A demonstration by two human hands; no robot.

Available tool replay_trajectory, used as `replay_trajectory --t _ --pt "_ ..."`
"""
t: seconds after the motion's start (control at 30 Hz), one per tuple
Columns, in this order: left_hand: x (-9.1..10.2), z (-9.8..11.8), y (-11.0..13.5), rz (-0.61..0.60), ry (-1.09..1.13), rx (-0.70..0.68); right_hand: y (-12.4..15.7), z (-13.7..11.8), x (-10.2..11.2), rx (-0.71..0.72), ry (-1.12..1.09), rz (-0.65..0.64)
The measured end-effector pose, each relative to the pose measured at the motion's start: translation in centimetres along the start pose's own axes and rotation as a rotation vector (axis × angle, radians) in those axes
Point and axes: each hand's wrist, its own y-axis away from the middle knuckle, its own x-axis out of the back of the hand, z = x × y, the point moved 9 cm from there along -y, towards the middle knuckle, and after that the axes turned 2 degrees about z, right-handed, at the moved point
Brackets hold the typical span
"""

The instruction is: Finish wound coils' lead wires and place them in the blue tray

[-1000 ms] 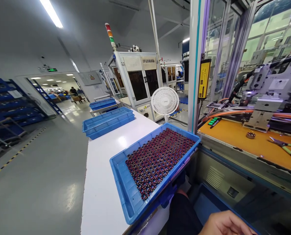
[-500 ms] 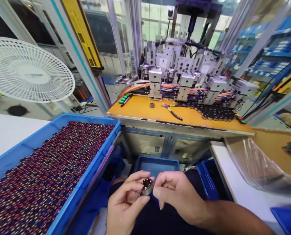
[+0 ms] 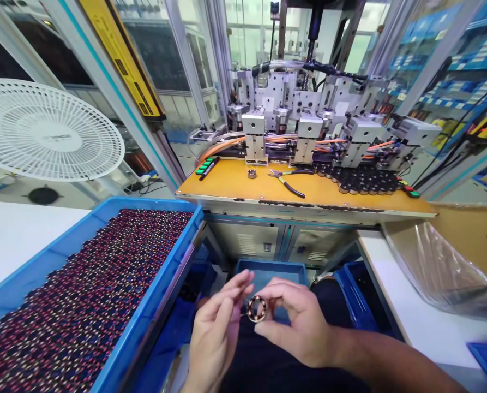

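Observation:
My right hand (image 3: pixel 298 322) holds a small motor stator (image 3: pixel 258 319) between thumb and fingers, its open face turned up toward me. Copper windings line the inside of its metal ring, and a thin wire end sticks out on the left. Just left of the stator is my left hand (image 3: pixel 216 322), fingers stretched out and apart from the thumb, with no grip on the ring. Whether a left fingertip touches the wire is hard to see.
A blue tray (image 3: pixel 145 305) full of wound parts stands at left, beneath a white fan (image 3: pixel 59 134). On the orange bench ahead are cutting pliers (image 3: pixel 288 185), one stator (image 3: pixel 252 173) and several dark-topped parts (image 3: pixel 366 183), before a machine (image 3: pixel 304 128). A blue bin (image 3: pixel 271 267) sits below.
The stator has passed from my left hand's fingers to my right hand and now tilts its face toward me. My left hand has let go and opened. The view has shifted slightly.

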Motion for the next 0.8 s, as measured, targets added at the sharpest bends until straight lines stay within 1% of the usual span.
replay_trajectory --t 0.03,0.07,0.1,0.13,0.2,0.23,0.27,0.33,0.4,0.47,0.57,0.63,0.7,0.8 --pt "0.7 0.2 -0.1 0.059 -0.102 -0.042 0.1 -1.6 0.9 0.208 0.226 0.079" --pt "1.3 0.7 0.0 0.110 -0.217 -0.113 0.4 -2.9 1.3 0.387 0.420 0.141" --pt "1.5 1.6 0.4 0.131 -0.335 -0.209 0.7 -3.6 1.4 0.516 0.566 0.176" --pt "1.2 2.5 1.0 0.109 -0.445 -0.318 1.0 -3.8 1.4 0.598 0.663 0.191" --pt "-0.2 4.1 2.7 0.001 -0.607 -0.532 1.2 -3.7 1.1 0.686 0.753 0.166" --pt "-1.0 4.7 3.5 -0.057 -0.665 -0.610 1.3 -3.5 0.9 0.717 0.769 0.141" --pt "-1.8 5.1 4.1 -0.103 -0.710 -0.662 1.5 -3.5 0.7 0.747 0.779 0.117" --pt "-3.0 6.0 4.6 -0.136 -0.759 -0.713 1.9 -3.8 0.1 0.799 0.787 0.084" --pt "-3.8 6.6 4.3 -0.148 -0.772 -0.714 2.0 -4.3 0.0 0.789 0.771 0.082" --pt "-4.2 6.9 3.8 -0.164 -0.769 -0.708 1.6 -4.6 0.3 0.690 0.705 0.073" --pt "-4.2 6.7 3.7 -0.212 -0.763 -0.701 1.0 -4.5 0.9 0.516 0.496 0.018" --pt "-4.1 6.5 3.8 -0.248 -0.736 -0.684 0.9 -4.5 1.2 0.462 0.367 0.010" --pt "-3.9 5.9 3.7 -0.269 -0.698 -0.600 0.8 -4.4 1.6 0.412 0.291 0.034" --pt "-3.8 4.5 3.0 -0.292 -0.612 -0.385 0.8 -3.9 1.6 0.327 0.230 0.054"
